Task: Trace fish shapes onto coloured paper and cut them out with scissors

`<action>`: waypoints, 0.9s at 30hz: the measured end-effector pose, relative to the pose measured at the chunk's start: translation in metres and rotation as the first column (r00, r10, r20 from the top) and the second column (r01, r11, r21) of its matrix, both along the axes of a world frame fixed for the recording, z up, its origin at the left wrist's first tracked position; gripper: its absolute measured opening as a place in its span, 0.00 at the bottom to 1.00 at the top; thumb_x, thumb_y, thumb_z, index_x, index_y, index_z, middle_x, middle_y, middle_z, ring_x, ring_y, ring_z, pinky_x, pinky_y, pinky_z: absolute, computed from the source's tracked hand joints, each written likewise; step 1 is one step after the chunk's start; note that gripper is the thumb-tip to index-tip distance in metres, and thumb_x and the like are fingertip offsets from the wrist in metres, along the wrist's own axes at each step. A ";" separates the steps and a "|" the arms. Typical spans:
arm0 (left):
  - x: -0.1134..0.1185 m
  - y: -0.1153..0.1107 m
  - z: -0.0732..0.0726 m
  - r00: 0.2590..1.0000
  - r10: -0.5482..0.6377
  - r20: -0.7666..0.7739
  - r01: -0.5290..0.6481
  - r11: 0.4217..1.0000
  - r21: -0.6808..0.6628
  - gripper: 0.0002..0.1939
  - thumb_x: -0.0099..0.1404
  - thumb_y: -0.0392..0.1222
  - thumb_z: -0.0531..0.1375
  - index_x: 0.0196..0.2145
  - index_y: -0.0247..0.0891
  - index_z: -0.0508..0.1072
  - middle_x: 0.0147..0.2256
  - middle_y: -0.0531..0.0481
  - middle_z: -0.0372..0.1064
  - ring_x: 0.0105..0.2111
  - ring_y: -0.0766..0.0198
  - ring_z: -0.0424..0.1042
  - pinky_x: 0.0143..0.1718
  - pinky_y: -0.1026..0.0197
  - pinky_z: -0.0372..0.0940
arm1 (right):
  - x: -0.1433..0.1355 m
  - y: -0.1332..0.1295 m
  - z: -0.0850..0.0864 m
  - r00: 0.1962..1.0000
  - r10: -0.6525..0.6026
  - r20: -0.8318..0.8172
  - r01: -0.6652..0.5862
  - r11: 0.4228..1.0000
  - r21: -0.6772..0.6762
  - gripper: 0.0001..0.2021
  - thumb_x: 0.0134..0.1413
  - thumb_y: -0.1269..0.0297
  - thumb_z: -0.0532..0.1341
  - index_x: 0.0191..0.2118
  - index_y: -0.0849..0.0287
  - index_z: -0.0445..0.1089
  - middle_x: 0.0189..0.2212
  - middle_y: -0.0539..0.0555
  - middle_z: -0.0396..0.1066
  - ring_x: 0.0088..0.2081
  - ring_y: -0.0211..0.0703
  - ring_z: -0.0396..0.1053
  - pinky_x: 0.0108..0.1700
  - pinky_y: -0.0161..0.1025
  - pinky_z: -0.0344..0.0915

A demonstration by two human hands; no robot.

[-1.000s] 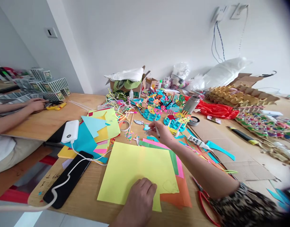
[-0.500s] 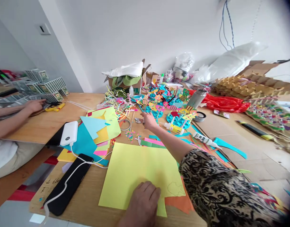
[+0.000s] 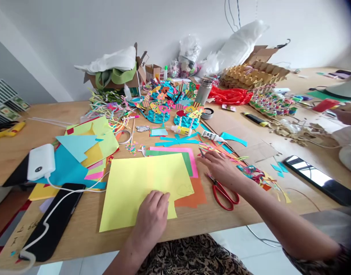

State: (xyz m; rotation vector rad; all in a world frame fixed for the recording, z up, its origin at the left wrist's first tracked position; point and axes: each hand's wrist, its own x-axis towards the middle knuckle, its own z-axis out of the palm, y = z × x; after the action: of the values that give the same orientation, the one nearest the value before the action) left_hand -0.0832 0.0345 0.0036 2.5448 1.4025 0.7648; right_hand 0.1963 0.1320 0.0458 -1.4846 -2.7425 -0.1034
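Note:
My left hand (image 3: 154,210) rests on the lower part of a yellow paper sheet (image 3: 135,179), its fingers bent together and pressed onto it; the thumb is hidden. A faint pencil outline (image 3: 184,190) shows near the sheet's right edge. My right hand (image 3: 217,164) hovers right of the papers, fingers pinched around a thin dark pencil-like stick (image 3: 202,152), mostly hidden. Red-handled scissors (image 3: 222,194) lie just below this hand. Green paper (image 3: 187,162), pink paper (image 3: 194,164) and orange paper (image 3: 192,194) stick out from under the yellow sheet.
Behind stand paper-fish decorations (image 3: 160,109), glue bottles (image 3: 211,136) and a metal flask (image 3: 204,93). Left are coloured papers (image 3: 75,168), a white power bank (image 3: 41,162) and a black phone (image 3: 53,225). Another phone (image 3: 318,177) and another person's hand (image 3: 347,114) are at right.
My right hand has drawn back from the middle of the table to beside the scissors. The view has swung right; my left hand stays on the yellow sheet.

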 end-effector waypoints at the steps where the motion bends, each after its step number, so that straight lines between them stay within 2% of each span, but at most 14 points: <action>1: 0.001 0.000 0.004 1.000 -0.004 -0.017 0.003 1.000 -0.024 0.14 0.65 0.28 0.51 0.46 0.35 0.69 0.37 0.44 0.70 0.39 0.57 0.69 0.42 0.52 0.69 | 0.001 0.000 -0.002 0.999 -0.008 0.031 0.007 1.000 0.011 0.25 0.50 0.81 0.55 0.55 0.60 0.66 0.47 0.64 0.70 0.51 0.58 0.63 0.48 0.51 0.61; 4: 0.001 0.000 0.018 0.996 -0.023 -0.088 0.013 0.992 -0.123 0.13 0.64 0.29 0.54 0.46 0.35 0.69 0.38 0.45 0.69 0.40 0.57 0.68 0.43 0.51 0.69 | 0.007 -0.005 -0.002 0.999 -0.037 0.040 0.035 0.997 0.064 0.28 0.50 0.83 0.53 0.58 0.59 0.62 0.51 0.63 0.67 0.55 0.59 0.60 0.50 0.51 0.60; 6: 0.001 0.000 0.027 0.990 -0.052 -0.133 0.026 0.981 -0.192 0.13 0.62 0.29 0.57 0.45 0.36 0.69 0.38 0.47 0.69 0.41 0.57 0.68 0.44 0.51 0.69 | 0.014 -0.018 0.001 0.993 -0.114 -0.015 0.115 0.990 0.082 0.24 0.52 0.80 0.53 0.56 0.61 0.63 0.49 0.63 0.68 0.53 0.58 0.62 0.49 0.49 0.61; 7: 0.001 0.000 0.032 0.987 -0.066 -0.147 0.032 0.975 -0.222 0.13 0.61 0.30 0.58 0.44 0.37 0.70 0.38 0.48 0.69 0.41 0.57 0.68 0.44 0.52 0.69 | 0.018 -0.028 0.002 0.984 -0.171 -0.050 0.174 0.983 0.063 0.19 0.55 0.76 0.54 0.53 0.61 0.65 0.46 0.63 0.69 0.50 0.57 0.65 0.47 0.48 0.62; 9: 0.000 0.001 0.038 0.983 -0.085 -0.163 0.039 0.962 -0.269 0.14 0.58 0.33 0.63 0.43 0.38 0.70 0.39 0.48 0.69 0.41 0.56 0.68 0.44 0.52 0.69 | 0.027 -0.052 0.001 0.949 -0.302 -0.090 0.298 0.953 -0.051 0.09 0.59 0.65 0.54 0.41 0.60 0.68 0.36 0.60 0.71 0.38 0.53 0.70 0.38 0.45 0.65; 10: 0.000 0.001 0.040 0.981 -0.090 -0.169 0.039 0.957 -0.286 0.17 0.56 0.35 0.66 0.44 0.38 0.70 0.39 0.48 0.69 0.42 0.56 0.68 0.44 0.51 0.69 | 0.031 -0.064 -0.001 0.931 -0.354 -0.093 0.342 0.932 -0.122 0.08 0.59 0.62 0.54 0.37 0.59 0.68 0.34 0.58 0.71 0.34 0.51 0.70 0.35 0.44 0.64; 13: -0.001 0.000 0.042 0.974 -0.101 -0.203 0.036 0.952 -0.304 0.24 0.50 0.39 0.70 0.44 0.36 0.70 0.40 0.47 0.69 0.42 0.55 0.68 0.45 0.50 0.69 | 0.036 -0.093 -0.012 0.886 -0.457 -0.085 0.429 0.874 -0.227 0.07 0.55 0.61 0.58 0.29 0.57 0.65 0.31 0.56 0.70 0.32 0.49 0.70 0.33 0.42 0.63; 17: -0.001 -0.005 0.042 0.955 -0.102 -0.279 0.029 0.967 -0.254 0.16 0.53 0.36 0.68 0.41 0.35 0.72 0.40 0.47 0.70 0.42 0.55 0.70 0.45 0.52 0.69 | 0.030 -0.102 -0.023 0.854 -0.517 -0.063 0.485 0.834 -0.263 0.07 0.56 0.63 0.56 0.29 0.58 0.65 0.31 0.58 0.71 0.38 0.53 0.70 0.37 0.44 0.62; 21: 0.000 -0.011 0.036 0.936 -0.111 -0.335 0.079 0.991 -0.107 0.03 0.59 0.32 0.60 0.33 0.33 0.73 0.40 0.43 0.72 0.45 0.55 0.71 0.49 0.52 0.69 | 0.024 -0.101 -0.010 0.848 -0.529 -0.016 0.496 0.805 -0.326 0.10 0.57 0.63 0.53 0.27 0.58 0.65 0.30 0.59 0.72 0.35 0.52 0.70 0.36 0.44 0.61; 25: 0.002 -0.014 0.026 0.943 -0.083 -0.322 0.094 0.995 0.018 0.08 0.58 0.26 0.55 0.31 0.32 0.73 0.39 0.41 0.73 0.44 0.55 0.72 0.50 0.54 0.68 | 0.031 -0.112 0.013 0.828 -0.560 0.018 0.506 0.734 -0.454 0.09 0.54 0.62 0.54 0.25 0.57 0.66 0.26 0.56 0.72 0.29 0.48 0.70 0.30 0.41 0.59; 27: 0.003 -0.014 0.023 0.960 -0.068 -0.270 0.084 0.995 0.047 0.10 0.57 0.26 0.54 0.31 0.33 0.73 0.36 0.42 0.74 0.43 0.56 0.73 0.49 0.54 0.69 | 0.040 -0.120 0.017 0.825 -0.564 -0.002 0.481 0.706 -0.520 0.08 0.50 0.62 0.56 0.25 0.56 0.68 0.23 0.54 0.72 0.25 0.46 0.69 0.27 0.39 0.57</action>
State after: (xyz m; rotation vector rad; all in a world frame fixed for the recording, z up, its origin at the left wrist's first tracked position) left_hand -0.0803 0.0210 0.0266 2.8153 1.3606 0.4676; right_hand 0.2367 0.0116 0.0631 -2.2505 -2.2122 0.7520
